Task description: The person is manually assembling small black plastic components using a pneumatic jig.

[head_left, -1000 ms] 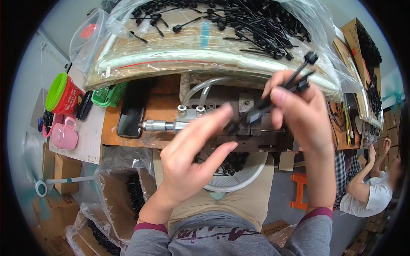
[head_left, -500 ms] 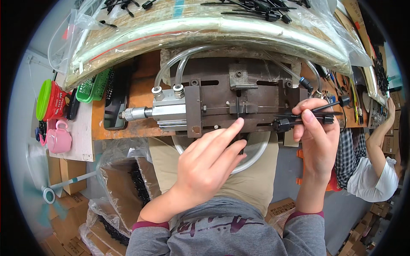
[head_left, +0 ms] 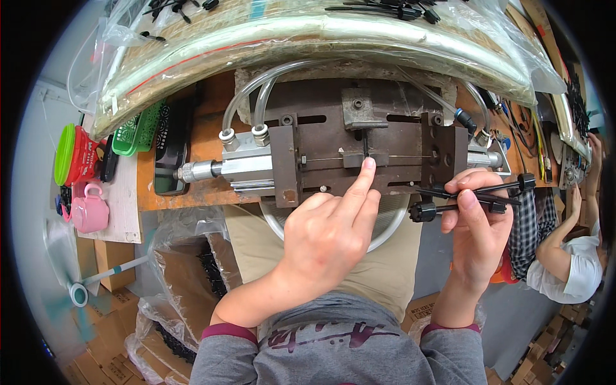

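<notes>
The left hand [head_left: 333, 224], at the centre of the frame, has moved slightly up and right since half a second ago; its pointing fingertip now meets the small metal block, and its other fingers are more gathered. The right hand [head_left: 478, 224] stays at the right of centre with its bunch. A single black tie [head_left: 366, 142] stands upright in the block [head_left: 351, 160], directly above that left fingertip, which appears to touch its lower end. The left hand has one finger stretched out and the rest partly curled, grasping nothing. The right hand is closed, thumb against fingers, around several black ties [head_left: 423, 210] whose heads jut out on both sides.

Around the block lies a dark metal fixture [head_left: 321, 96], with a silver cylinder [head_left: 247, 174] to its left and clear hoses [head_left: 237, 106] curving above. Below it, the rim of a pale basket [head_left: 389, 231] shows by the person's lap. On the orange-brown desk [head_left: 215, 115], left of centre, lies a dark phone [head_left: 172, 170]; a green basket [head_left: 136, 133] and a pink cup [head_left: 90, 210] are farther left. Loose black ties lie along the top edge.
</notes>
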{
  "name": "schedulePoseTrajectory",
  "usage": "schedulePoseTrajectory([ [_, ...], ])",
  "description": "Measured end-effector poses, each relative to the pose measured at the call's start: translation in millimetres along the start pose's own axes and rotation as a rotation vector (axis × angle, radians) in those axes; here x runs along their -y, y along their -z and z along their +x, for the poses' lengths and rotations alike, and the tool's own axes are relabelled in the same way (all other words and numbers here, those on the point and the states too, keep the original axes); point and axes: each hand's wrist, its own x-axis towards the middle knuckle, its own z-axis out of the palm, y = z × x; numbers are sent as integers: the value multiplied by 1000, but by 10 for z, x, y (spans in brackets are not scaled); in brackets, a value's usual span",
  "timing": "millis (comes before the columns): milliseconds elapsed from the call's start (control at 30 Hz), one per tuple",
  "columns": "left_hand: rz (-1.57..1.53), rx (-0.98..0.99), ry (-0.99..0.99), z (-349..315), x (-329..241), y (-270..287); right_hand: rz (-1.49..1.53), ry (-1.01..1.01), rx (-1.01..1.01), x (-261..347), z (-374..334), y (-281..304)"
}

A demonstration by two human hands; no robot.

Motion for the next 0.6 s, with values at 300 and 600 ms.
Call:
schedulePoseTrajectory([
  [300, -675, 48, 248, 82, -118, 299, -37, -33, 58, -52, -90, -58],
  [600, -648, 36, 118, -83, -38, 472, -138, 78, -121, -72, -47, -51],
])
